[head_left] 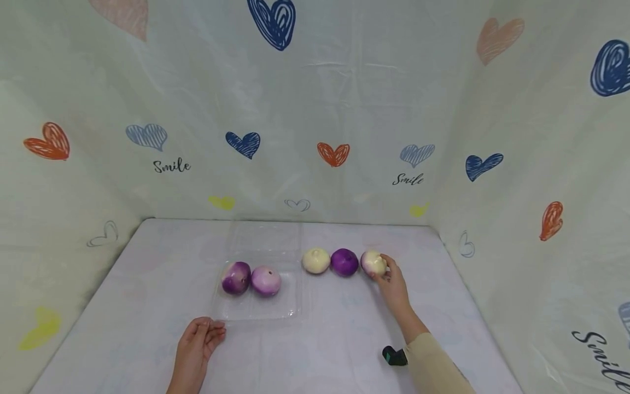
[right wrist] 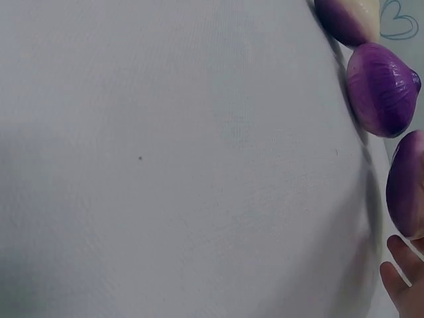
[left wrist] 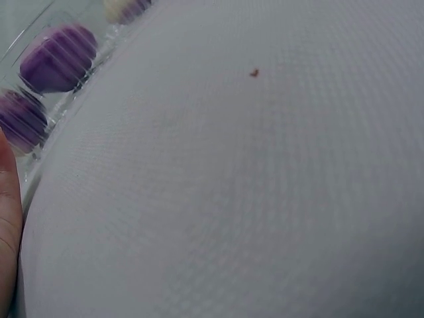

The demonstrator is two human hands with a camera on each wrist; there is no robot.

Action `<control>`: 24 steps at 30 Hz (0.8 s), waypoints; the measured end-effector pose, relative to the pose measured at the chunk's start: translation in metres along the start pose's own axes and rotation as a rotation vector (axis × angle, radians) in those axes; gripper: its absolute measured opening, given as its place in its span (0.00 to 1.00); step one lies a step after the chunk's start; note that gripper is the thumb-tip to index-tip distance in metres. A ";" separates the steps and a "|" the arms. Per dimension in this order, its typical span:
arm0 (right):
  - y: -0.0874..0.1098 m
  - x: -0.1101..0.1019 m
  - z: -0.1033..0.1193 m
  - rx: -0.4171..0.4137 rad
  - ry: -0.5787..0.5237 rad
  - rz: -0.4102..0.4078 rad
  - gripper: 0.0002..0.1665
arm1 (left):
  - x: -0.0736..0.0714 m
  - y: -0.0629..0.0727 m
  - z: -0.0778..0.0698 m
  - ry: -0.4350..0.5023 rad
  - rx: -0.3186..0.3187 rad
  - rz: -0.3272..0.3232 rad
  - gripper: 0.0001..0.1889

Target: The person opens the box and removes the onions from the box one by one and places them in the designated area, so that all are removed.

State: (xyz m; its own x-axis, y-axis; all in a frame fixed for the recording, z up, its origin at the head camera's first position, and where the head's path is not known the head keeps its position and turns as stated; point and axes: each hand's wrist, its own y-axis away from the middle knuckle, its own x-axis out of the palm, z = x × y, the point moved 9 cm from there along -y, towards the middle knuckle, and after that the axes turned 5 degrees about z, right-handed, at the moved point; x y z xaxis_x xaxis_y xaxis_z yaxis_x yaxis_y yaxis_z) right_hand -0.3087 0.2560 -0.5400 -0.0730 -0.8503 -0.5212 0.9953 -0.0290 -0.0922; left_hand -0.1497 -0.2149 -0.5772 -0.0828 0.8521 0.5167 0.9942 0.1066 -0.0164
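My right hand point(head_left: 394, 284) grips a purple-and-white onion point(head_left: 373, 263) between thumb and fingers, at the right end of a row on the table. Beside it sit a deep purple onion point(head_left: 344, 262) and a pale, cream-coloured onion point(head_left: 316, 261). Left of these lies a clear plastic container point(head_left: 290, 313), its lid point(head_left: 266, 236) folded back. Inside it are a dark purple onion point(head_left: 236, 278) and a pinkish-purple onion point(head_left: 266, 281). My left hand point(head_left: 197, 345) pinches the container's front left corner. Only part of a left finger point(left wrist: 8, 225) shows in the left wrist view.
A white cloth covers the table point(head_left: 334, 345). Around its back and sides hangs a pale curtain point(head_left: 364, 109) printed with hearts and "Smile". A small black device point(head_left: 394, 355) is beside the right sleeve point(head_left: 435, 364).
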 end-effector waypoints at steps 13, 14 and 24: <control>-0.005 0.003 -0.002 -0.024 0.111 0.015 0.36 | 0.001 0.000 0.000 0.017 0.000 -0.004 0.09; -0.006 0.003 -0.002 -0.025 0.117 0.016 0.36 | 0.001 0.000 0.000 0.019 0.004 -0.001 0.09; -0.009 0.006 0.000 -0.061 0.170 0.025 0.36 | 0.001 0.000 0.000 0.045 0.032 0.025 0.09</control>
State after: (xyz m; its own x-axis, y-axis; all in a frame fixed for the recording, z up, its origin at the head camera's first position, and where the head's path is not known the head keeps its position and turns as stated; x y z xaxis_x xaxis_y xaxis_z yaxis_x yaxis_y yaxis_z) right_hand -0.3181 0.2511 -0.5421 -0.0630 -0.7495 -0.6591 0.9917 0.0271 -0.1256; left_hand -0.1502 -0.2137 -0.5766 -0.0538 0.8309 0.5538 0.9931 0.1023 -0.0569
